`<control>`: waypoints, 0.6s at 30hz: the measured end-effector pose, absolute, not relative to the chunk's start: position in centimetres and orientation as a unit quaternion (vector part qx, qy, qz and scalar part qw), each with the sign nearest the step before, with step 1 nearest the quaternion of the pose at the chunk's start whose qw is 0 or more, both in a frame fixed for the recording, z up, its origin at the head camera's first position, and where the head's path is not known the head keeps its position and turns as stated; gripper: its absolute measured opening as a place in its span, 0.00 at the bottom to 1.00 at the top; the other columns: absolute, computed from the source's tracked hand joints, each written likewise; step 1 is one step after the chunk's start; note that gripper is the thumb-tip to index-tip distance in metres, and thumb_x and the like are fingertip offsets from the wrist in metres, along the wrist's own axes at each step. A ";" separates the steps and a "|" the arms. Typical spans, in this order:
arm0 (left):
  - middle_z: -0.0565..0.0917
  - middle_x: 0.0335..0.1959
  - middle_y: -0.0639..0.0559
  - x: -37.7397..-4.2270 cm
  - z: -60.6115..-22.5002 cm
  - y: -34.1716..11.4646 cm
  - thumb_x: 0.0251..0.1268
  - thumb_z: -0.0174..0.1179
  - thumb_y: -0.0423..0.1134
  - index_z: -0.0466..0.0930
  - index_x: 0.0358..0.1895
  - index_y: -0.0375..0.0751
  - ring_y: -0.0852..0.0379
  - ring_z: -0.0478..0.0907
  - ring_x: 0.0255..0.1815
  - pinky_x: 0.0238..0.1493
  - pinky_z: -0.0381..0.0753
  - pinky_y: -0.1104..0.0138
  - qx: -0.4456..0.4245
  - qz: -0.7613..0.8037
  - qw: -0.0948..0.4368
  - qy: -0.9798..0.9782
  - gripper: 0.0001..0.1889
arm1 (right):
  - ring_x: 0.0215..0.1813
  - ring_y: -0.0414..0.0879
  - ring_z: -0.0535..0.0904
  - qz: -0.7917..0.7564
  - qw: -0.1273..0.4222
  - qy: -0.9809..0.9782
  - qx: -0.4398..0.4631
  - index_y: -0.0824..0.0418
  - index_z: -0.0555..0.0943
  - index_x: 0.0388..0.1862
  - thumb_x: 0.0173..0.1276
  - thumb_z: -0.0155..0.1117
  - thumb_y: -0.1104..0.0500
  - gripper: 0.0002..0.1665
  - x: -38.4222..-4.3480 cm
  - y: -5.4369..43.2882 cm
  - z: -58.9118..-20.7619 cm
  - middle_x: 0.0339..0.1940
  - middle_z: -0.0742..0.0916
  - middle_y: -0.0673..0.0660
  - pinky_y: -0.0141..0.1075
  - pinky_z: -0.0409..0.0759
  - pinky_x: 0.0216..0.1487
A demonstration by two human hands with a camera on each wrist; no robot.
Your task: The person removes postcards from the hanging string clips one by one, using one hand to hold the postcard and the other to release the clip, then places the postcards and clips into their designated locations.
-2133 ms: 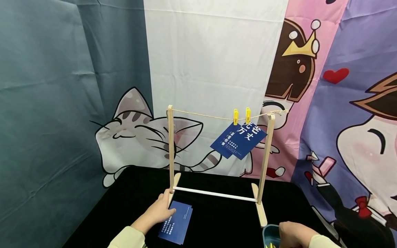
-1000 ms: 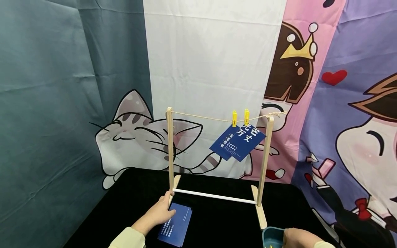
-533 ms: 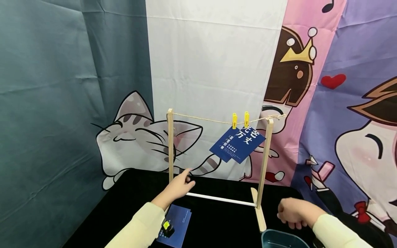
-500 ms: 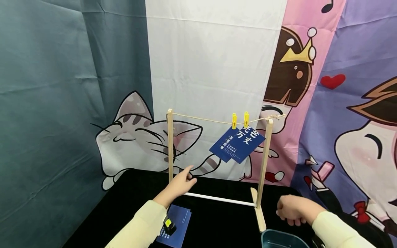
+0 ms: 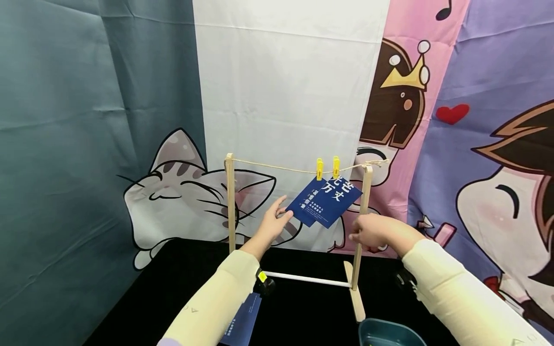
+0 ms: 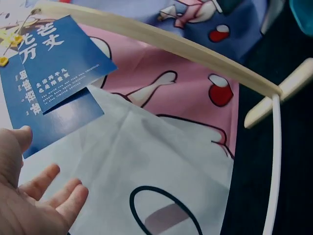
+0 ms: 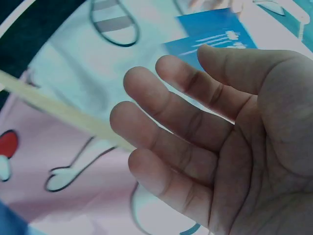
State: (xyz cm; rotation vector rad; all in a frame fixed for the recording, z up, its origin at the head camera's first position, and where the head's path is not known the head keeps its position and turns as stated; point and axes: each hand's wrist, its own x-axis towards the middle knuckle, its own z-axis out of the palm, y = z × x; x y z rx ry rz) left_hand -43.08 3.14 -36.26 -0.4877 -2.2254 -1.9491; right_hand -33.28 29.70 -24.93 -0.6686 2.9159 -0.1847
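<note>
Two blue cards with white lettering hang tilted and overlapping from a string: a front card and a rear card. Yellow clothespins hold them there. My left hand is raised at the rear card's left corner, its fingers spread and relaxed; whether the thumb touches the card I cannot tell. Right of the cards, in front of the rack's right post, is my right hand. In the right wrist view its fingers are loosely bent and hold nothing.
More blue cards lie on the black table, partly behind my left sleeve. A dark teal bin stands at the front right. The wooden rack has a left post and a white bottom bar.
My left hand has left the rack's left foot and risen rightward to the hanging cards. My right hand has come out of the bin and moved up and left toward them.
</note>
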 end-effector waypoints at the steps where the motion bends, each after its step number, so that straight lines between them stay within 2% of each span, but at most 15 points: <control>1: 0.82 0.58 0.35 -43.2 -36.2 3.3 0.75 0.59 0.35 0.67 0.75 0.44 0.42 0.82 0.54 0.50 0.84 0.58 -0.158 -0.658 0.077 -0.732 0.27 | 0.18 0.39 0.75 -0.057 0.066 0.969 -0.231 0.57 0.79 0.22 0.73 0.61 0.59 0.16 -33.6 29.1 -24.4 0.14 0.81 0.47 0.33 0.75 0.23; 4: 0.87 0.46 0.37 -43.4 -36.0 3.7 0.74 0.59 0.32 0.77 0.64 0.36 0.46 0.86 0.42 0.38 0.85 0.66 -0.140 -0.684 0.083 -0.711 0.18 | 0.17 0.40 0.75 -0.058 0.061 0.969 -0.233 0.56 0.79 0.22 0.74 0.60 0.58 0.17 -34.2 27.5 -22.9 0.15 0.81 0.49 0.33 0.75 0.22; 7: 0.88 0.38 0.38 -43.3 -35.9 4.0 0.74 0.59 0.31 0.82 0.53 0.30 0.48 0.88 0.35 0.34 0.88 0.66 -0.129 -0.696 0.092 -0.700 0.11 | 0.20 0.41 0.76 -0.064 0.023 0.967 -0.246 0.57 0.80 0.24 0.76 0.59 0.54 0.18 -34.9 26.3 -21.2 0.17 0.81 0.49 0.35 0.77 0.24; 9: 0.88 0.37 0.37 -42.8 -35.4 4.2 0.74 0.58 0.31 0.82 0.50 0.28 0.44 0.88 0.35 0.38 0.89 0.59 -0.123 -0.704 0.095 -0.693 0.10 | 0.21 0.42 0.75 -0.064 -0.039 0.964 -0.257 0.56 0.78 0.23 0.77 0.59 0.52 0.20 -35.4 25.6 -20.0 0.17 0.79 0.48 0.36 0.75 0.25; 14: 0.86 0.37 0.35 -42.7 -35.2 4.3 0.74 0.57 0.30 0.82 0.51 0.27 0.42 0.88 0.35 0.39 0.89 0.59 -0.120 -0.719 0.093 -0.678 0.10 | 0.22 0.46 0.72 -0.065 -0.258 0.930 -0.253 0.54 0.77 0.24 0.76 0.59 0.49 0.19 -36.8 24.0 -17.5 0.17 0.76 0.49 0.40 0.68 0.24; 16: 0.86 0.36 0.37 -43.0 -35.5 4.3 0.74 0.57 0.30 0.82 0.51 0.27 0.46 0.88 0.32 0.37 0.89 0.61 -0.120 -0.723 0.091 -0.674 0.10 | 0.24 0.48 0.73 -0.074 -0.313 0.915 -0.246 0.54 0.79 0.28 0.77 0.59 0.48 0.17 -37.3 23.5 -16.8 0.18 0.78 0.50 0.41 0.69 0.25; 18: 0.86 0.35 0.38 -42.9 -35.5 4.2 0.74 0.57 0.29 0.81 0.51 0.27 0.49 0.87 0.30 0.40 0.89 0.56 -0.121 -0.725 0.090 -0.672 0.10 | 0.29 0.51 0.75 -0.082 -0.343 0.904 -0.243 0.55 0.80 0.30 0.77 0.59 0.48 0.16 -37.9 23.1 -16.3 0.22 0.80 0.52 0.44 0.72 0.29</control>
